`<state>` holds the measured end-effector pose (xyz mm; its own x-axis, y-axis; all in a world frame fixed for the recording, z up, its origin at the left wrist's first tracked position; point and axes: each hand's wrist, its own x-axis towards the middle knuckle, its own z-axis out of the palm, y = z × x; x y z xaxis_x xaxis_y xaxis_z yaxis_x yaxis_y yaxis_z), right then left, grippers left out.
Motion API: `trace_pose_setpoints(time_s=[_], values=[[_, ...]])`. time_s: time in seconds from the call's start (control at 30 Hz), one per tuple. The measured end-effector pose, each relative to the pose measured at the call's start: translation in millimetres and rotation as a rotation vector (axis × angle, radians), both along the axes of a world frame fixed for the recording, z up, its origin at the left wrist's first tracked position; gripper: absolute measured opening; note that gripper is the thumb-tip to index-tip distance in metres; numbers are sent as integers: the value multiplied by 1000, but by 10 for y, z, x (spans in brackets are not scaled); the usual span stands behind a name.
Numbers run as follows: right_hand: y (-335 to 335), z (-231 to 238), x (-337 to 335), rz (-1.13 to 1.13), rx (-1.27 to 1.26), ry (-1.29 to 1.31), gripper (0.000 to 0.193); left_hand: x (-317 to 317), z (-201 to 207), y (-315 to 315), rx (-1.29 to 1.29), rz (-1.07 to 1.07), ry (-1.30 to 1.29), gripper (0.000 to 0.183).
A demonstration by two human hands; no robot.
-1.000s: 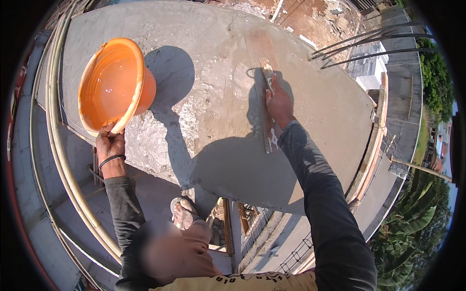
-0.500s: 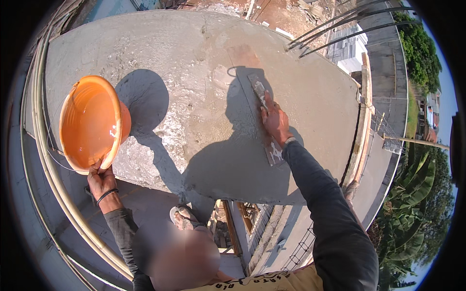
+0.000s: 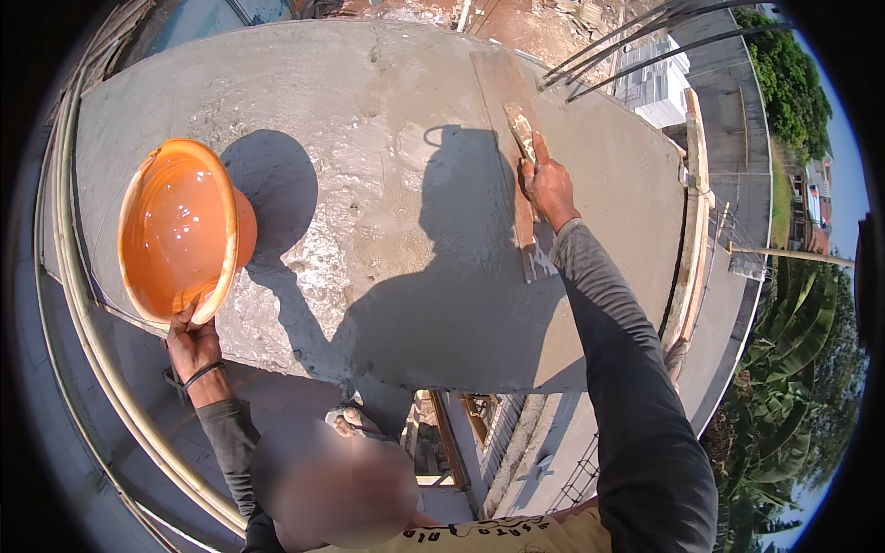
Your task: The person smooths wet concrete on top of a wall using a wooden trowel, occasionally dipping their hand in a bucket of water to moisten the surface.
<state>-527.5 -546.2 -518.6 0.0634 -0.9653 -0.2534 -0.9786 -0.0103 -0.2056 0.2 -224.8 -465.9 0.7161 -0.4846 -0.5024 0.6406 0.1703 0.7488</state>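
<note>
My left hand (image 3: 194, 348) grips the lower rim of an orange bucket (image 3: 245, 226), which is tilted with its mouth toward me. Some water (image 3: 184, 244) glints inside it. My right hand (image 3: 550, 192) is closed around the handle of a long plastering float (image 3: 502, 81), its flat blade lying on the wet grey concrete (image 3: 396, 83). Toward the right the concrete looks smooth. Closer to the bucket it is rougher and shiny with water. My shadow falls across the middle of the surface.
Pale poles (image 3: 83, 286) curve along the left side. A wooden board (image 3: 687, 249) edges the concrete on the right. Dark steel bars (image 3: 636, 51) jut out at the far right. Below the near edge are a foot in a sandal (image 3: 348, 422) and gaps between timbers.
The float has slid away from me and slightly right across the concrete, with my right hand still on it. The bucket has shifted very slightly in my left hand.
</note>
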Motion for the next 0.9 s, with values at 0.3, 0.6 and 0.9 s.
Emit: trace_pose_setpoints(time_s=[0.3, 0.6, 0.9], values=[[950, -425, -331, 40, -92, -343, 61, -174, 54, -338, -36, 57, 62, 46], [-133, -253, 413, 30, -105, -67, 62, 446, -19, -199, -93, 311, 54, 40], [1595, -260, 400, 368, -183, -312, 62, 1114, -73, -490, -220, 343, -23, 40]])
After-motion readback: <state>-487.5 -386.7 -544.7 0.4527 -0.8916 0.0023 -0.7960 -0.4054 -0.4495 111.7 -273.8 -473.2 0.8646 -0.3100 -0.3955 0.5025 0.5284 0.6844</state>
